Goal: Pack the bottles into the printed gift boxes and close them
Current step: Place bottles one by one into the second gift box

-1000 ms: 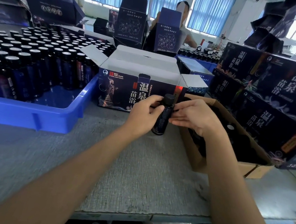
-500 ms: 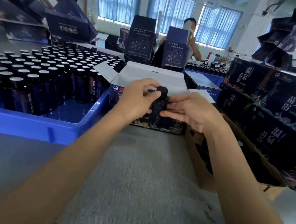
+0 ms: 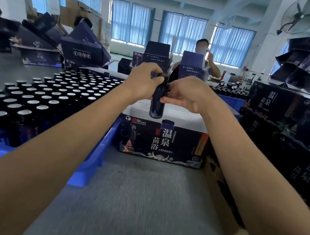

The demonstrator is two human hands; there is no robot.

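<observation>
A dark blue bottle (image 3: 157,105) hangs upright above the open printed gift box (image 3: 162,144). My left hand (image 3: 144,82) grips its cap and neck from the left. My right hand (image 3: 186,95) pinches its upper body from the right. The box stands on the grey table with its flaps open and its white inside showing. The bottle's base is just above the box's front opening.
A blue crate (image 3: 96,155) full of several capped bottles (image 3: 42,103) fills the left. Closed printed boxes (image 3: 286,131) are stacked on the right, beside a brown carton (image 3: 218,183). A person (image 3: 201,59) works behind more upright boxes at the back.
Both hands have lifted the bottle from table level in front of the box to a point above its opening. The camera has tilted up.
</observation>
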